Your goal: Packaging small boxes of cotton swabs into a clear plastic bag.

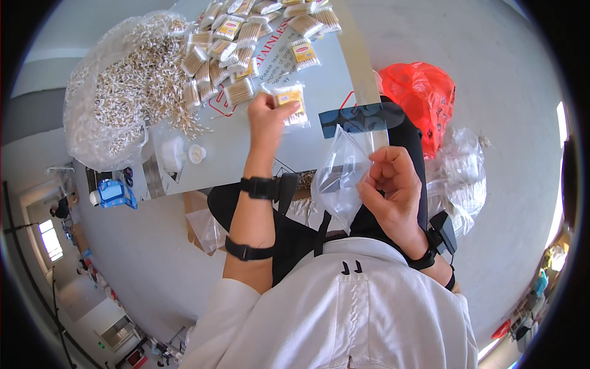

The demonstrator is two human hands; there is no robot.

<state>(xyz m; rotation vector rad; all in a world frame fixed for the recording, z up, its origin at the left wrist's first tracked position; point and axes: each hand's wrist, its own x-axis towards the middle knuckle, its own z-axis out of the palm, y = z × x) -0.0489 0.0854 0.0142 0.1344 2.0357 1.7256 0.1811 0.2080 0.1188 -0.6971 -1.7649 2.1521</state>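
My left hand (268, 120) is closed on a small clear packet of cotton swabs (291, 106) with a yellow label, over the table. Closer to my body, my right hand (394, 187) pinches the edge of a clear plastic bag (340, 178) by its right side. The bag hangs over my lap and its mouth seems to gape a little; I see nothing inside it. Another labelled swab packet (304, 54) lies flat beyond my left hand. Several more packets (236, 52) are heaped at the far side of the table, some with yellow labels showing.
A big clear bag of loose cotton swabs (132, 86) spills onto the table (246, 161) at the left. Near it sits a small white roll (196, 154). A dark translucent sheet (362, 118) lies at the table's right edge. Beyond that are a red plastic bag (418, 101) and clear bags (458, 178).
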